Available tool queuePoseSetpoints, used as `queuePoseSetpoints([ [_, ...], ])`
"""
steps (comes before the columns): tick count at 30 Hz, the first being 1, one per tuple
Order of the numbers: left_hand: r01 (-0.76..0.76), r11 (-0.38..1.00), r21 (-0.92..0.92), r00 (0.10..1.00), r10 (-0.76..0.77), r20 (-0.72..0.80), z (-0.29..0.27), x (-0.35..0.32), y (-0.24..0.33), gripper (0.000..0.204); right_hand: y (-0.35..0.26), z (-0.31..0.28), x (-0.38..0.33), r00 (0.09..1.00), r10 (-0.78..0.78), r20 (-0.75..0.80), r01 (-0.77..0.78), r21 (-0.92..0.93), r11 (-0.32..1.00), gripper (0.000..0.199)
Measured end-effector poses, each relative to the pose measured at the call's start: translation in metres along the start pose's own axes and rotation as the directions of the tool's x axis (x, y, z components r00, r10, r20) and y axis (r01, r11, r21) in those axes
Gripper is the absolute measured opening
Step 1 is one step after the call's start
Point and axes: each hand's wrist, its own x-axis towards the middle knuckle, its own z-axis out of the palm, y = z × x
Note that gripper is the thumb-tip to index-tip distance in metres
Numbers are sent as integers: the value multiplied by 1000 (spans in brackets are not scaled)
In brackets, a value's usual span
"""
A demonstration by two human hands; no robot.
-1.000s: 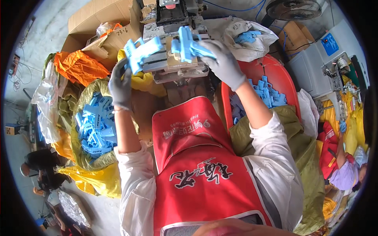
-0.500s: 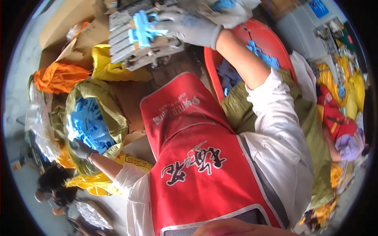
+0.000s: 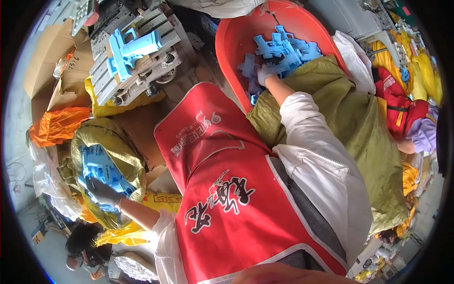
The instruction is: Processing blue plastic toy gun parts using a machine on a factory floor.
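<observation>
Across the red apron runs black lettering; left fingers, right fingers: grip unclear.

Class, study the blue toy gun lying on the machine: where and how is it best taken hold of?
Probably by the thick, straight end pointing right, coming from the right and above with the right hand. The toy gun lies flat on the machine, its upper face uncovered, and that end juts out from the body, offering two long edges to pinch.
</observation>
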Motion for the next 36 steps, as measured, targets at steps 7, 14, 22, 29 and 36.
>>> queuePoseSetpoints([
  [7,-512,808,-291,833,550,63,46,-22,75,26,-3,-24,4,990,-143,-1,143,-7,990,32],
  [14,-584,610,-536,650,747,142,58,-77,144,23,-58,-28,49,933,-237,-273,339,433,835,46],
  [22,-442,762,-474,740,608,287,32,-100,112,16,-21,1,100,961,-257,-100,276,366,889,49],
  [29,-406,810,-424,757,558,339,33,-98,112,17,-18,22,143,932,355,75,-355,388,851,52],
  [36,-521,706,-479,742,653,155,41,-53,153,19,-24,-79,31,979,-121,-164,157,229,961,50],
])
